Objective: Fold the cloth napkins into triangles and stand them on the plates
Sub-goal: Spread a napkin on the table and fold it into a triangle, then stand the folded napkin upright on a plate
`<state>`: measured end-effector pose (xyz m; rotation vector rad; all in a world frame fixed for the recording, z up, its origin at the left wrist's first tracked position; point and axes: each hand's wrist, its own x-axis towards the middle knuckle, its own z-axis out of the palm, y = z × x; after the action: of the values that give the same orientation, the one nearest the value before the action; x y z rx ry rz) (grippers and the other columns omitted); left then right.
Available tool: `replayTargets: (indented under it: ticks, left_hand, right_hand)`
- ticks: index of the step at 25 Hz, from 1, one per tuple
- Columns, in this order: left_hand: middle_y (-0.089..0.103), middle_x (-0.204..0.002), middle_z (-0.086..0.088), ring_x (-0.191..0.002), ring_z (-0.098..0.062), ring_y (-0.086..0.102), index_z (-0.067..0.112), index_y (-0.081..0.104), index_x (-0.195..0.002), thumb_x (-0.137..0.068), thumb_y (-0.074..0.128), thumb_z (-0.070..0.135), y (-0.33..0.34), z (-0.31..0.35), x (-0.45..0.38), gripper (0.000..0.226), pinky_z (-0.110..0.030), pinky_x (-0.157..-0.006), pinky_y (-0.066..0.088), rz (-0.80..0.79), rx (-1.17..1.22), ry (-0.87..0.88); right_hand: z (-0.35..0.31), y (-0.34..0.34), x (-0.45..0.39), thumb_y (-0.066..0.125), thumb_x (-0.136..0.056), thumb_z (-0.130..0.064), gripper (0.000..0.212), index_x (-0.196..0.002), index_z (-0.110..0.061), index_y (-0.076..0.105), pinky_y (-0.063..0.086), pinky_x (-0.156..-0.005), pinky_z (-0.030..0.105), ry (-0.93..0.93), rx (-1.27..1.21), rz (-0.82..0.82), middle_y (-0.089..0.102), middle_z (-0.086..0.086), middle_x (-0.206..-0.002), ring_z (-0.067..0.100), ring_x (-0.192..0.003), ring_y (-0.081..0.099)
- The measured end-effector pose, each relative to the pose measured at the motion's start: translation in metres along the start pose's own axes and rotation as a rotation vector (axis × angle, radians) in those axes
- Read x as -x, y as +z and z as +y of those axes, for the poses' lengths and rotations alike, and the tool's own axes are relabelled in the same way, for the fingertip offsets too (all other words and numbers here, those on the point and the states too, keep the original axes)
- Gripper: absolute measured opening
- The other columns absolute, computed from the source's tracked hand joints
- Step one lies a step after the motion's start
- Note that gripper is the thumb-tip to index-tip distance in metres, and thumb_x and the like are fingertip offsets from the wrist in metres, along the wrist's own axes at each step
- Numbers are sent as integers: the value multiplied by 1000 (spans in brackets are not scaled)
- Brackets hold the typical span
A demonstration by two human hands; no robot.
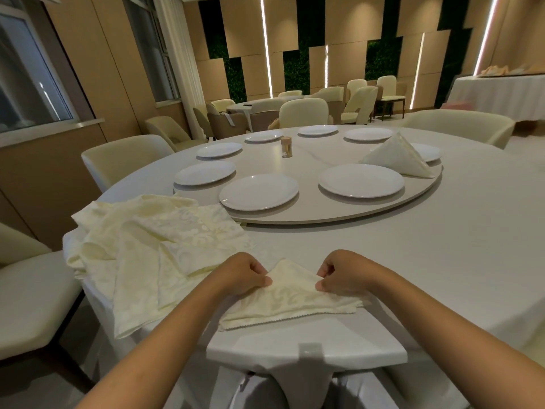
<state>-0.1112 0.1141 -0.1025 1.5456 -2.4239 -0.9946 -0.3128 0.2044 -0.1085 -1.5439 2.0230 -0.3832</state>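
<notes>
A cream patterned napkin [290, 301], folded into a triangle shape, lies on the white tablecloth at the near table edge. My left hand [246, 273] pinches its left slope and my right hand [343, 274] pinches its right slope, with the peak between them. A pile of unfolded cream napkins [147, 240] lies to the left. On the round turntable [339, 215] stand several white plates, the nearest ones being one plate [259, 191] and another plate [361, 180]. A folded napkin [396, 156] stands on the far-right plate [427, 152].
A small wooden toothpick holder [286, 146] stands in the turntable's middle. Cream chairs ring the table, one chair [32, 284] at my near left and a chair back [306, 354] right below my arms. More tables and chairs stand behind.
</notes>
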Motion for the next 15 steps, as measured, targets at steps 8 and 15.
replayTargets:
  ticks: [8,15]
  left_hand:
    - [65,-77,0,-68,-11,59,11,68,-90,-87,68,14,-27,62,-59,4,-24,-71,50,130,217,267]
    - [66,-92,5,-88,-16,62,22,63,-88,-90,61,10,-45,128,-145,12,-28,-82,52,118,217,505]
  right_hand:
    - [18,-54,6,78,-73,-22,14,-78,-15,67,42,-63,25,-25,-473,268,62,-3,-68,12,-64,55]
    - [22,-62,-33,75,-78,-26,20,-88,-21,58,41,-58,20,-69,-449,771,61,-7,-83,6,-71,55]
